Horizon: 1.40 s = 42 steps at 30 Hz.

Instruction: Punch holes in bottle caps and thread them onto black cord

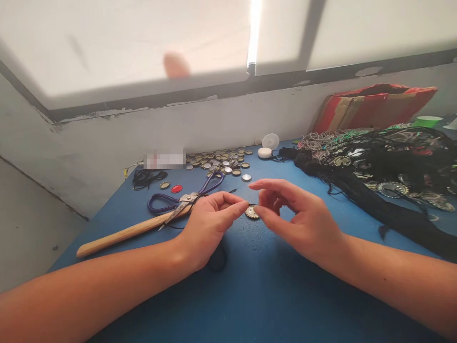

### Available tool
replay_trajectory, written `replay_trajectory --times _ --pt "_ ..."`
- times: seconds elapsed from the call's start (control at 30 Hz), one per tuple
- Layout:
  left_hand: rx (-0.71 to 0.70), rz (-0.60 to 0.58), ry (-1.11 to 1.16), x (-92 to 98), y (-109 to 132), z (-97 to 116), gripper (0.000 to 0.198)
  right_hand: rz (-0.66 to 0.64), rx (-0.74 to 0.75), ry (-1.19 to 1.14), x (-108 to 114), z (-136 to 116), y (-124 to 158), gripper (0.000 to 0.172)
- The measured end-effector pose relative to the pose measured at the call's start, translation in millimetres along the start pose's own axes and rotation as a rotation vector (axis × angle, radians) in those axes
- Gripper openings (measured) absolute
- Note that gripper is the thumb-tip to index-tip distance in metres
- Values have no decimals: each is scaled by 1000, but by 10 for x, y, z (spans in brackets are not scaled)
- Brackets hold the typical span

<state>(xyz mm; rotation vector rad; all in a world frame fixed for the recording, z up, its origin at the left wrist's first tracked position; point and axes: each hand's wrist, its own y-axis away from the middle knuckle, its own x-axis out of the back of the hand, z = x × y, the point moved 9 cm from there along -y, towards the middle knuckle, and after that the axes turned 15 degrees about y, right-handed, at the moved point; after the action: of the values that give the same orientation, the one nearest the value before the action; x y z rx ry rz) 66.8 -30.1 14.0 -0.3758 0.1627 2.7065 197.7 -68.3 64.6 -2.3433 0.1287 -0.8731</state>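
My left hand (209, 224) and my right hand (296, 216) meet over a blue table (257, 295). Between their fingertips sits a small round metal cap (252, 212) with a crimped edge. The left thumb and forefinger are pinched together at its left side, and a thin black thread runs from that pinch. The right thumb touches the cap's right edge while the other right fingers are curled loosely above it. Whether the cap rests on the table or is lifted I cannot tell.
Purple-handled scissors (185, 196) lie across a wooden stick (124, 233) at the left. A heap of metal caps (217, 161) lies at the back, with a white round container (264, 152). Black cords and finished pieces (374, 166) cover the right. A red box (371, 107) stands behind.
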Motion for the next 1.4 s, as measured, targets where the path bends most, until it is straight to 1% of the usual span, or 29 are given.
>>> replay_trajectory --times 0.1,0.23,0.43,0.63,0.73,0.8,0.9,1.07,1.2,1.3,1.4 --pt "-5 -20 -1 -19 -2 -3 31 25 130 76 -9 -79 28 37" --pt "-1 -66 -3 -76 4 -7 28 29 177 107 -38 -102 45 36" --pt "8 -61 -7 -76 12 -2 29 53 225 149 -4 -145 49 39" --pt "11 -65 -32 -74 2 -13 27 71 232 206 2 -168 35 36" --pt "13 -62 -32 -73 -4 -20 28 86 247 256 25 -185 32 28" --pt "14 -61 -22 -75 -4 -21 28 71 257 263 24 -184 33 23" --pt "5 -58 -9 -75 -1 -9 26 33 263 224 5 -171 34 24" --pt "-9 -83 -4 -85 2 -12 27 1 181 158 -9 -118 11 34" --pt "-17 -108 -45 -92 8 -24 26 -69 58 54 -46 -66 -11 33" --pt "-55 -132 -78 -114 19 15 23 -139 -43 -48 -100 -10 -1 37" --pt "-88 -130 -130 -121 29 59 22 -179 -135 -107 -141 54 24 39"
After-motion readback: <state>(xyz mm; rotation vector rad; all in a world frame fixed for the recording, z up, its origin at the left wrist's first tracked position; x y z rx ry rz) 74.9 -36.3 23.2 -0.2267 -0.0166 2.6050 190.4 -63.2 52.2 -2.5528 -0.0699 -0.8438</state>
